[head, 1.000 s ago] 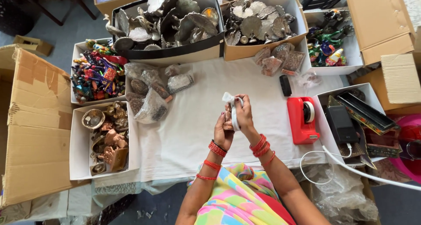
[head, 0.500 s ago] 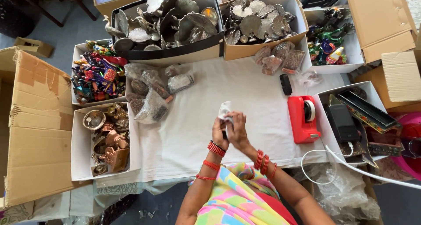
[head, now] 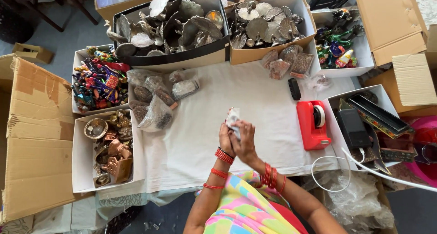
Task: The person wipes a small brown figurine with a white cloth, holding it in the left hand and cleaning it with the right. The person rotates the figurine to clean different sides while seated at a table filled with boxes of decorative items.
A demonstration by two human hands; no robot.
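Observation:
Both my hands meet over the white cloth on the table [head: 195, 138], holding a small packet wrapped in clear plastic [head: 232, 116]. My left hand [head: 226, 140] grips it from the left and below. My right hand [head: 244, 140] closes over it from the right, fingers covering most of it. Red bangles ring both wrists. What is inside the packet is hidden.
A red tape dispenser [head: 312, 124] stands right of my hands, a black brush [head: 294, 88] beyond it. Several plastic bags of small items [head: 154, 102] lie to the left. Boxes of metal leaf-shaped pieces [head: 173, 24], colourful figurines [head: 98, 81] and brass items [head: 111, 147] ring the cloth.
My hands have come lower and closer to my body with the packet, and my right hand has folded further over it.

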